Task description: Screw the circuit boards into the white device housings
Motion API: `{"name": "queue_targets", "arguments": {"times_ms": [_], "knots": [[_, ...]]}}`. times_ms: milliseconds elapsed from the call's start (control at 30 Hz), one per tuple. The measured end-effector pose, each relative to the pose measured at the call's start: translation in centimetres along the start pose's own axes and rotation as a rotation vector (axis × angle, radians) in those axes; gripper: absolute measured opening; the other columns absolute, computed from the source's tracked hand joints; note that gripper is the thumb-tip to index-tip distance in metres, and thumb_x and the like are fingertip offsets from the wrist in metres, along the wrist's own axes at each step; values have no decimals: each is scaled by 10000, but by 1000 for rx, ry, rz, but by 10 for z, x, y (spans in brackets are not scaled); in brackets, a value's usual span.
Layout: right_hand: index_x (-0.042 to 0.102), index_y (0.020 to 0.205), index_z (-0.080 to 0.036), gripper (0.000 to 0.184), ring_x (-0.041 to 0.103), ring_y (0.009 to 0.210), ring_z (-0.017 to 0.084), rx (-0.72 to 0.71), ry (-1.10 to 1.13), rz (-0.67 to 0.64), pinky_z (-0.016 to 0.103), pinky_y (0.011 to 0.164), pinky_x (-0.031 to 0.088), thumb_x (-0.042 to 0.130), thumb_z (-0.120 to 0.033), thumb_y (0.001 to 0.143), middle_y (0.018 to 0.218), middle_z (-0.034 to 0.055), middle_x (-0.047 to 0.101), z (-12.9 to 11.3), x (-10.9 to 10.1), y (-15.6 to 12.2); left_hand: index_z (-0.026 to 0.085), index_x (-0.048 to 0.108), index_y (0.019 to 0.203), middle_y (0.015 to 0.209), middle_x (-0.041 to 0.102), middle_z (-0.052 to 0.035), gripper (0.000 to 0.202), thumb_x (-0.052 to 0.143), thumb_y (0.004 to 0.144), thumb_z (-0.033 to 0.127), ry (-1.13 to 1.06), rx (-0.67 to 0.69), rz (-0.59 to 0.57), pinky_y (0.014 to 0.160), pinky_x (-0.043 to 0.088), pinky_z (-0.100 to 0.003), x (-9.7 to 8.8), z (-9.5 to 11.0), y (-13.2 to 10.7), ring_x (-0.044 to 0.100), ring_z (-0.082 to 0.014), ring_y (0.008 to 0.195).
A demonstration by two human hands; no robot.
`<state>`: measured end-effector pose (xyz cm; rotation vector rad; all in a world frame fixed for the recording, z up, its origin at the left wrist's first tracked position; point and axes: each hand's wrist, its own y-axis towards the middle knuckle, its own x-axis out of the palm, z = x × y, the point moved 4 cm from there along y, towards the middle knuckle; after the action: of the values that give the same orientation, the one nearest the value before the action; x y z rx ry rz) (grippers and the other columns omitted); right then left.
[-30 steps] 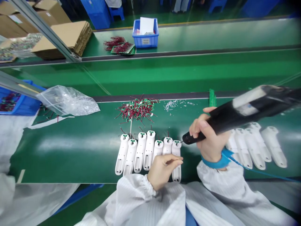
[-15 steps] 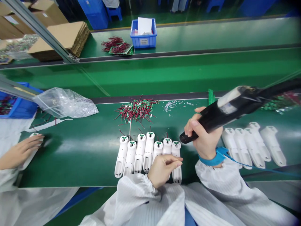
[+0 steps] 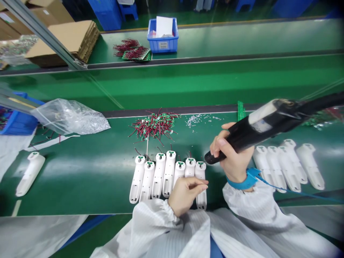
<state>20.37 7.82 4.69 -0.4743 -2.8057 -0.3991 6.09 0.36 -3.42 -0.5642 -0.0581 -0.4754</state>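
My right hand point(image 3: 233, 157) is wrapped round a black electric screwdriver point(image 3: 258, 127), its tip hanging just right of the top of the rightmost white plastic housing point(image 3: 201, 173). Several such housings point(image 3: 158, 175) lie side by side in a row, each with a small green board at its top end. My left hand point(image 3: 186, 195) rests on the lower ends of the right-hand housings, fingers curled with thumb and forefinger pinched together. A blue wrist strap point(image 3: 245, 181) circles my right wrist.
A heap of red-wired green boards point(image 3: 155, 125) and scattered small screws point(image 3: 197, 120) lie behind the row. More white housings point(image 3: 285, 163) lie to the right, one single housing point(image 3: 28, 173) far left. A clear plastic bag point(image 3: 68, 116), blue bins point(image 3: 162, 37) and cardboard boxes point(image 3: 67, 41) stand beyond.
A co-worker's hand at the far left set down a white housing and withdrew out of view. My screwdriver shifted slightly left; my left hand stayed put.
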Motion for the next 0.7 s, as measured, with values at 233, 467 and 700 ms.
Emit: {"name": "queue_targets", "arguments": {"times_ms": [233, 467, 700], "knots": [[601, 996, -245, 250, 475, 383, 102, 6, 20, 24, 261, 385, 410, 692, -173, 775, 577, -70, 535, -5, 1, 0, 156, 760, 805, 983, 772, -90, 210, 698, 779, 355, 16, 20, 5, 873, 547, -348, 0, 2, -2, 712, -241, 940], [598, 993, -209, 238, 398, 339, 78, 43, 248, -19, 225, 349, 349, 637, -157, 764, 517, -76, 493, -31, 6, 1, 138, 765, 848, 825, 779, -80, 322, 737, 746, 442, -143, -23, 169, 786, 574, -345, -10, 8, 3, 723, -222, 804], [614, 961, -228, 226, 356, 305, 73, 71, 282, -12, 220, 318, 335, 646, -192, 741, 493, -84, 480, -44, 8, 0, 114, 745, 899, 849, 778, -119, 434, 780, 694, 494, -254, -71, 88, 743, 585, -379, -8, 22, 5, 741, -245, 791]]}}
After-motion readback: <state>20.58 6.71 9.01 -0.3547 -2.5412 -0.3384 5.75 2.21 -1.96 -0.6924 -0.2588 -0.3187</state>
